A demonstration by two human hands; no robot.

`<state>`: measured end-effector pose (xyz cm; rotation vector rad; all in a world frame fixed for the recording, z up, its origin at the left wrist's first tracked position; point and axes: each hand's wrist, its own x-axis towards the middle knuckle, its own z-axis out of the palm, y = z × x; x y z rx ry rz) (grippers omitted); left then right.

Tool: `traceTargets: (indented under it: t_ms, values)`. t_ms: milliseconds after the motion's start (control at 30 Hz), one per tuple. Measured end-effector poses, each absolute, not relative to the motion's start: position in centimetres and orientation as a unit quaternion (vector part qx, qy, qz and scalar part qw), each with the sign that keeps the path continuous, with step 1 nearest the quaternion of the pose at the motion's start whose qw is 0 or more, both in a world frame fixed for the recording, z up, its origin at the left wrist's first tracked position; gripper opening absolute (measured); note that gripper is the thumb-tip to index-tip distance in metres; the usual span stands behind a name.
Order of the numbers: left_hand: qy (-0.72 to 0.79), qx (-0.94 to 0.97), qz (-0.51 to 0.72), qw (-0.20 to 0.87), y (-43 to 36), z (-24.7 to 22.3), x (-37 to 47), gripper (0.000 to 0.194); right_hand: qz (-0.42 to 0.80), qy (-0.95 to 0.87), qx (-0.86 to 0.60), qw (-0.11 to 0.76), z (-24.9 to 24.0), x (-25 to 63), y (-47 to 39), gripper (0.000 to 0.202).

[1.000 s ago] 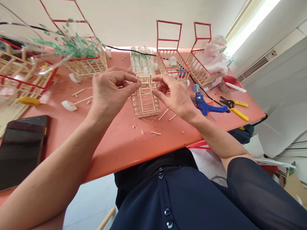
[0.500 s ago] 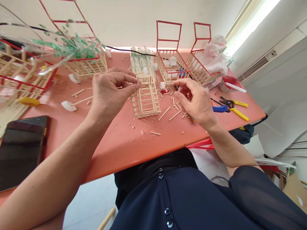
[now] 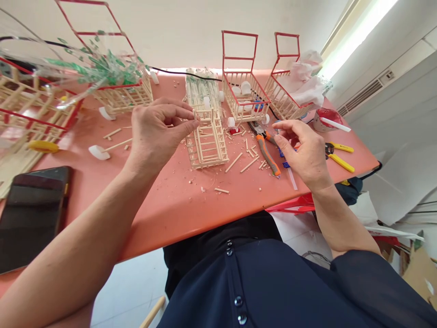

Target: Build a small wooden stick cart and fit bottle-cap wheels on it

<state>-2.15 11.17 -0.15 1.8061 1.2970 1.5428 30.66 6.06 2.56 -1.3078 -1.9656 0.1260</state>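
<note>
My left hand [image 3: 167,125] pinches an upper stick of a small frame [image 3: 210,159] built from thin wooden sticks, which stands on the table. My right hand [image 3: 302,148] is above a blue tool [image 3: 286,165] with a translucent stick poking out, apparently a hot glue gun. Its fingers are loosely curled, with the thumb apart, and no object shows between them. The hand hides most of the blue tool. Just left of it lie pliers [image 3: 268,155] with orange and grey handles.
Stick carts with red rims [image 3: 246,98] line the wall side. Cut stick pieces [image 3: 234,161] litter the pink table [image 3: 191,209]. A phone [image 3: 34,214] lies at left. Yellow-handled pliers [image 3: 341,161] and a red-stained cup [image 3: 326,120] are at right.
My right hand has moved right, from over the orange-handled pliers to over the blue tool, uncovering the pliers. My left hand keeps its pinch on the stick frame.
</note>
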Motion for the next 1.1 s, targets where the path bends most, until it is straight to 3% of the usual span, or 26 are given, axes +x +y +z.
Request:
traceTargets:
  t_ms: [467,567,733,867,967,1100]
  values:
    - [0.465,0.633,0.573,0.232,11.1,0.0,-2.3,0.01,0.012,-0.732,-0.58,0.357,2.2,34.5,4.8,0.022]
    - [0.47,0.614,0.578,0.26,11.2,0.2,-2.3,0.011,-0.027,-0.741,-0.602,0.296,2.3,37.0,4.1,0.02]
    - [0.481,0.561,0.596,0.313,11.2,0.5,-2.0,0.012,-0.057,-0.786,-0.595,0.161,2.3,40.1,1.8,0.04]
    - [0.486,0.546,0.601,0.322,11.0,0.8,-1.7,0.012,-0.109,-0.778,-0.612,0.09,1.1,40.2,1.8,0.037]
    - [0.493,0.528,0.602,0.34,10.7,1.2,-1.4,0.013,-0.125,-0.768,-0.621,0.095,-0.5,40.1,3.2,0.032]
    - [0.503,0.5,0.605,0.361,10.6,1.4,-1.2,0.012,-0.089,-0.776,-0.594,0.192,-1.8,40.7,4.3,0.037]
